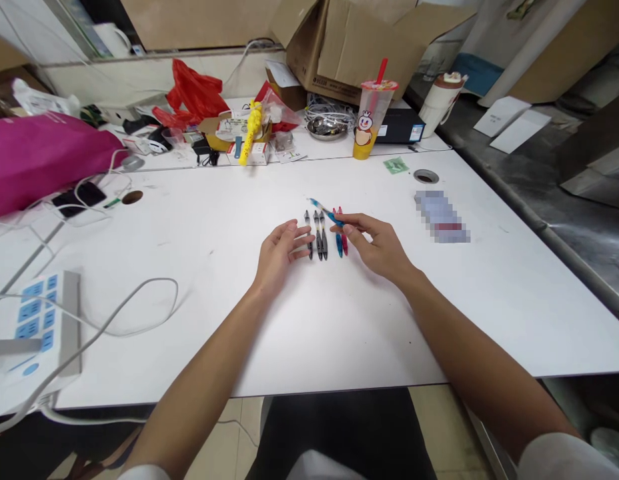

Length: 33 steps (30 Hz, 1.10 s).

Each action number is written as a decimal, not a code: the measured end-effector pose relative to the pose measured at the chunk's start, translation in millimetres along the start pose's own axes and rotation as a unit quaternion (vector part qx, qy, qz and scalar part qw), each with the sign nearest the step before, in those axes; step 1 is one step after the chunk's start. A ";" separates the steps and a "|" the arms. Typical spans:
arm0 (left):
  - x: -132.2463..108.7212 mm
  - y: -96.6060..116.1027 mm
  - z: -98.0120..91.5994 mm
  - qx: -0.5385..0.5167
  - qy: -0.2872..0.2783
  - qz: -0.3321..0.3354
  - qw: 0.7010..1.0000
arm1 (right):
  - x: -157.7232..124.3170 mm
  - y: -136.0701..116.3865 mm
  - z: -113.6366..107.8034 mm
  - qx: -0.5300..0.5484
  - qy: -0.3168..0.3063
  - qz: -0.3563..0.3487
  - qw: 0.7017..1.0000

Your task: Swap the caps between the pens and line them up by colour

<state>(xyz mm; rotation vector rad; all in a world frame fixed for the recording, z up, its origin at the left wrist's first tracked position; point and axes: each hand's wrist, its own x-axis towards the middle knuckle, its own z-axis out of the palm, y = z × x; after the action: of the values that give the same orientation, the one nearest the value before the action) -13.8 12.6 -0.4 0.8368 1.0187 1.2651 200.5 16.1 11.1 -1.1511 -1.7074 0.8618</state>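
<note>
Your right hand [374, 248] pinches a blue pen [322, 209] between thumb and fingertips, its free end sticking out up-left, long axis diagonal over the table [339, 333]. Your left hand [282, 257] is open, fingers spread, just beside three black pens [317, 235]. A second blue pen [338, 244] and a red pen [344, 235] lie under your right fingers.

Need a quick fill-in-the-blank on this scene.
The right hand holds a pen with a ____ barrel.
Beside the left hand lie pens with ____ barrels.
Not counting the held one, ____ pens lie on the white table.
The straw in the plastic cup is ____.

Answers: blue; black; five; red.
</note>
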 end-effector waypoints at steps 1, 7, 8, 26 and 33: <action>0.3 0.9 0.8 -0.025 -0.007 -0.013 1.000 | -1.1 -3.2 0.5 0.035 -0.017 0.002 0.999; 1.5 5.6 1.0 -0.080 -0.035 -0.005 0.996 | -1.5 -5.8 8.2 0.180 -0.093 0.018 0.979; 1.3 5.8 0.7 -0.080 -0.039 0.003 0.996 | -1.0 -4.6 10.2 0.200 -0.098 0.031 0.975; -3.3 -0.1 6.2 -0.062 -0.004 0.016 0.998 | -7.7 -0.5 26.7 -0.016 -0.068 0.043 0.997; -3.7 -0.4 8.9 -0.085 0.007 -0.009 0.996 | -4.2 8.3 29.5 0.067 -0.027 0.027 0.997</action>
<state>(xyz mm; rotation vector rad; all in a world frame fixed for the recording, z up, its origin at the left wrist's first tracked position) -5.4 9.2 2.9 0.6872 0.9128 1.3230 176.8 12.8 -8.4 -1.0974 -1.6418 1.0331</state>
